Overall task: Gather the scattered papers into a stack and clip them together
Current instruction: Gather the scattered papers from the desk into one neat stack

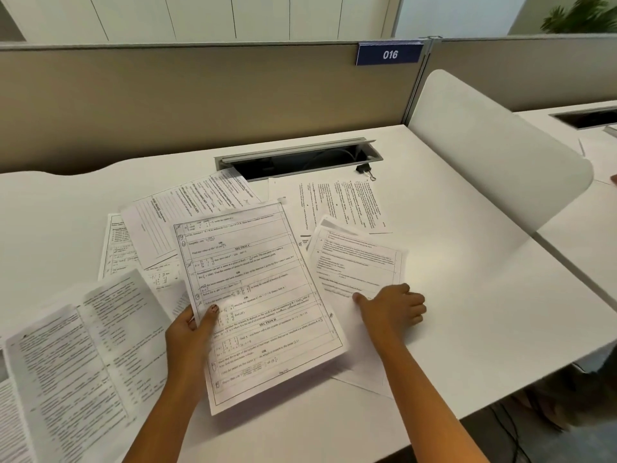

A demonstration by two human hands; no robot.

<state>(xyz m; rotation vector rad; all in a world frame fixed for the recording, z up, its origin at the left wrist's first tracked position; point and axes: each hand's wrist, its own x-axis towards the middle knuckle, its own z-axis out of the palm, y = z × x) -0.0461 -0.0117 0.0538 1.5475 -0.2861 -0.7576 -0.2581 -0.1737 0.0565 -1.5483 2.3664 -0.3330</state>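
Observation:
Several printed sheets lie scattered on the white desk [467, 262]. My left hand [192, 332] grips the left edge of a boxed question sheet [257, 295] and holds it lifted above the others. My right hand [390, 307] rests on the lower edge of a smaller printed sheet [357, 262], fingers curled against it. A sideways-printed sheet [337, 202] lies farther back. More pages [187, 208] spread behind the lifted one, and dense text pages [73, 355] lie at the near left. A black binder clip [365, 170] sits by the cable slot, apart from both hands.
An open cable slot [297, 158] runs along the back of the desk. A beige partition [200, 101] with a blue "016" plate [389, 55] stands behind. A white rounded divider [494, 152] borders the right side; the desk's front edge falls off at the lower right.

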